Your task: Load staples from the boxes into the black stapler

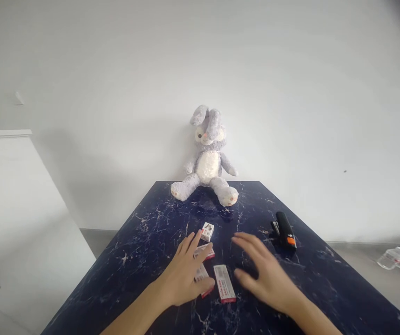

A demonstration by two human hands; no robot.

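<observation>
My left hand (189,272) is spread over two flat white-and-red boxes and partly hides them: an upper box (209,252) and a lower box (205,278). I cannot tell whether its fingers press on them. Just past its fingertips is a small white box (207,231) with dark print. A third flat white-and-red box (224,283) lies between my hands, its red end toward me. To the right of that box, my right hand (266,274) has its thumb and fingers apart, with nothing in them.
A grey plush rabbit (208,165) sits at the table's far edge against the wall. On the right of the dark blue marbled table (123,260) lies a black stapler (285,230) with an orange patch. A white cabinet (21,209) stands left; clear plastic bottles (391,258) are at far right.
</observation>
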